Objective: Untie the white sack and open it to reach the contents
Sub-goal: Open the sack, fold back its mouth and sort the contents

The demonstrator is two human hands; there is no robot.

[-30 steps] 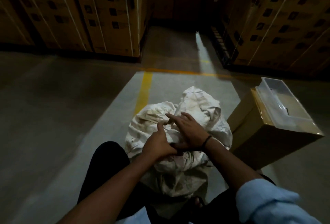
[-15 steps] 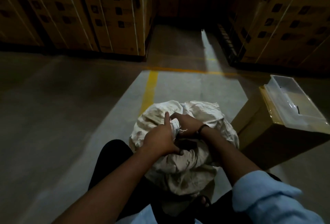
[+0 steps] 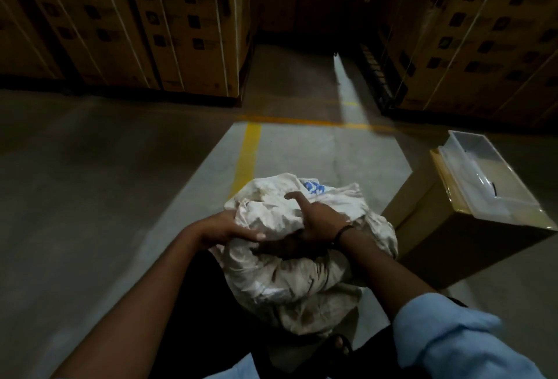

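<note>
A dirty white sack (image 3: 290,282) stands on the concrete floor between my knees, its top bunched and folded. A patch of blue print (image 3: 315,188) shows at its far upper side. My left hand (image 3: 229,229) grips the bunched cloth at the sack's left top, thumb laid across it. My right hand (image 3: 317,218) presses on the top from the right, index finger stretched out, the other fingers curled into the folds. A dark band circles my right wrist. The tie itself is hidden under my hands.
A brown cardboard box (image 3: 431,233) lies on the floor right of the sack, with a clear plastic tray (image 3: 489,179) on top of it. Tall stacks of strapped cartons (image 3: 126,22) line the back left and right. A yellow floor line (image 3: 249,155) runs ahead.
The sack's top has been pulled and turned toward me, exposing blue print. My left hand slid down to the left side of the bunch; my right index finger has stretched out.
</note>
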